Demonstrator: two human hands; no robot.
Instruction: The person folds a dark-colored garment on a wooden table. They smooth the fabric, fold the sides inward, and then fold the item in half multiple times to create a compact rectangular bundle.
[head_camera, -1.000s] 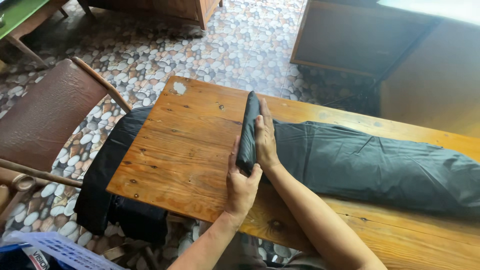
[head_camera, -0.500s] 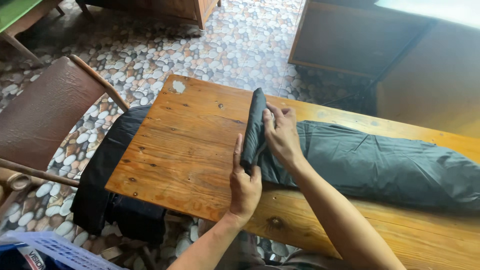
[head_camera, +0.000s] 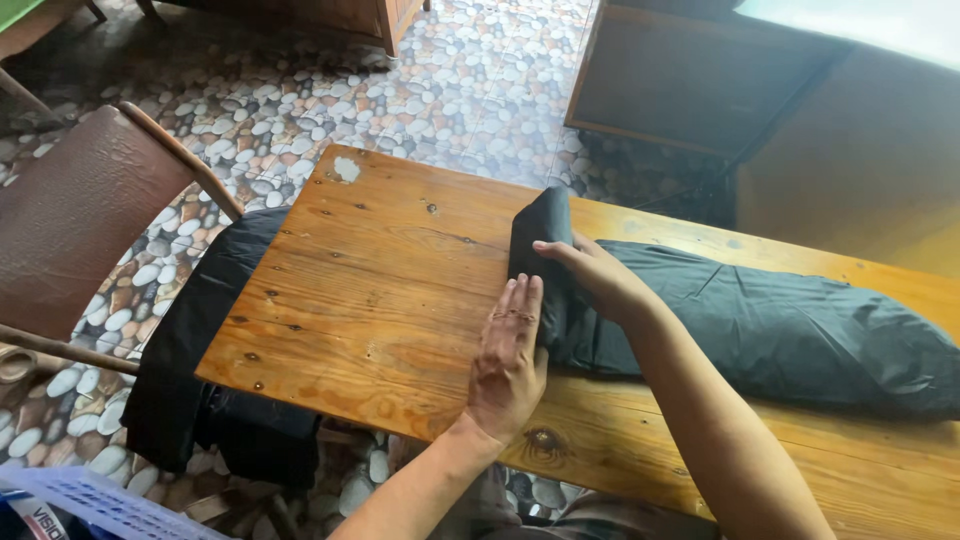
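Two hands on black cloth (head_camera: 760, 320): left (head_camera: 508, 362) flat, open; right (head_camera: 590, 275) gripping its folded edge, fingertips hidden.

A wooden counter (head_camera: 380, 290) stands on a pebble-patterned floor (head_camera: 300, 90). A brown chair (head_camera: 75, 215) sits off its left end, with dark cloth (head_camera: 200, 330) hanging just beside that end. A dark wooden cabinet (head_camera: 680, 85) stands beyond the counter.
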